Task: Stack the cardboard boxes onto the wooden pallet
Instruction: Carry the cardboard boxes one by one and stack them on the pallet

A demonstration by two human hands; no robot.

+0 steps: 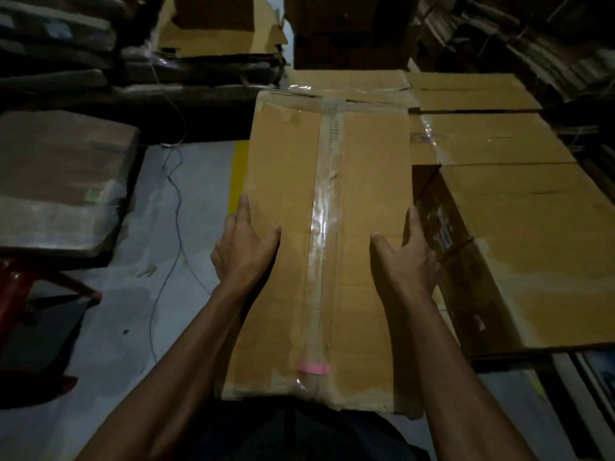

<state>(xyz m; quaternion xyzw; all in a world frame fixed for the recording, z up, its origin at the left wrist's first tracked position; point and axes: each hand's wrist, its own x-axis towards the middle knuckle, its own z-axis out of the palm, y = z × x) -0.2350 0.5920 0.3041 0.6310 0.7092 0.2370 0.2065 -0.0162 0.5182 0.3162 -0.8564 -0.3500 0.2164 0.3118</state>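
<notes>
A pale grey floor (109,314) is seen on the left, dimly lit and crossed by a thin blue cable (173,201). Dark wrapped bundles (63,181) are piled at the left edge, and further stacks of cardboard (216,31) are seen at the back. To the right, a row of stacked boxes (519,234) is laid side by side, their tops level and their seams taped; whatever carries them is hidden beneath, so a pallet cannot be made out.

In the centre, a long cardboard box (359,201) is held out in front of the person's body, just beside the row on the right and above the floor. A strip of clear tape (321,227) is run along its top from end to end, and a small pink tape mark (312,368) is stuck near the close end.

The box is clasped from both sides. The left hand (244,247) is laid against its left edge, thumb on the top face and fingers bent down over the side. The right hand (407,261) is set on the right edge likewise, thumb on top and fingers wrapped over the side. Each grip is thus clamped on the box
</notes>
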